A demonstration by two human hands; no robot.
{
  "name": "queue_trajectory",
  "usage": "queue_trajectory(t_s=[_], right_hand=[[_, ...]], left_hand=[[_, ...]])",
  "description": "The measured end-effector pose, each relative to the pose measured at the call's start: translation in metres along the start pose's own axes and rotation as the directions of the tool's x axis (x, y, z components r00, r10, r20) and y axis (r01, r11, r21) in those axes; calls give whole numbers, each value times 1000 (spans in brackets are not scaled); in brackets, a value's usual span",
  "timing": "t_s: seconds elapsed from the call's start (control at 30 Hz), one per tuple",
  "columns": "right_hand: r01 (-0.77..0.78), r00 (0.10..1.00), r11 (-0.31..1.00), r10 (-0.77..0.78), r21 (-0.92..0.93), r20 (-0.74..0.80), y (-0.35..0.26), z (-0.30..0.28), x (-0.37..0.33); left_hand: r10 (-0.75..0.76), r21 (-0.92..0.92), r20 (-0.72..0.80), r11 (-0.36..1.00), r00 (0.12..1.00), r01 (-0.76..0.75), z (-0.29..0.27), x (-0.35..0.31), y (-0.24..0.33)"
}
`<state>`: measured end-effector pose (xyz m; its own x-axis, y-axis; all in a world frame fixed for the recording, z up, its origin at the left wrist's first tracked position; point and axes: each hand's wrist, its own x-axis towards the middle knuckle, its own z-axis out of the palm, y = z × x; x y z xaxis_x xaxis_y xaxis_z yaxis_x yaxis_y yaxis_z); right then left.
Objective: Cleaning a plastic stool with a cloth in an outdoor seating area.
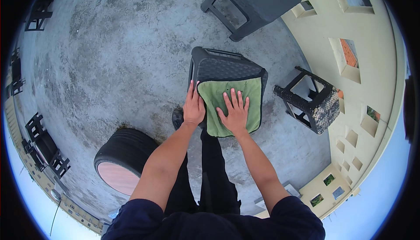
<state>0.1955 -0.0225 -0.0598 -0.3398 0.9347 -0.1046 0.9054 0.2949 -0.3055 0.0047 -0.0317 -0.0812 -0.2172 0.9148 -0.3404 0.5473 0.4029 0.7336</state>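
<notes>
Before my legs stands a dark grey plastic stool [223,68] with a woven-pattern seat. A green cloth [213,121] with dark edging is spread over the near part of its seat and hangs down toward me. My right hand [235,114] lies flat on the cloth, fingers spread and pressing down. At the stool's left edge, beside the cloth's border, my left hand [193,107] holds the side of the stool with its fingers pointing away from me. The underside of that grip is hidden.
A larger grey stool [258,8] stands beyond. To the right, a small black stool [313,97] with a speckled, worn top sits near a cream wall [323,34] with square openings. A black tyre [127,152] with a pinkish top lies at left on the concrete floor [118,60].
</notes>
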Motion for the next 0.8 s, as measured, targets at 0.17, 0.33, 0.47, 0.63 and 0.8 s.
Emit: queue_trajectory(t_s=[0.17,0.33,0.47,0.63,0.8], right_hand=[[-127,992,986,124,-105,-40,48,-8,-18],[-414,892,904,380,-108,-243,35,-1,55],[-441,879,888,397,-132,-265,-21,16,76],[-149,987,986,144,-68,-75,-47,22,32],[-163,986,983,159,-83,-57,-2,-1,-6]], left_hand=[[-5,-39,2,999,1000,5,-6,0,2],[5,-38,9,999,1000,-4,-3,1,2],[-11,-2,15,1000,1000,11,-1,2,6],[49,5,-15,999,999,-49,7,5,-4],[19,22,-38,1000,999,-18,-1,3,8]])
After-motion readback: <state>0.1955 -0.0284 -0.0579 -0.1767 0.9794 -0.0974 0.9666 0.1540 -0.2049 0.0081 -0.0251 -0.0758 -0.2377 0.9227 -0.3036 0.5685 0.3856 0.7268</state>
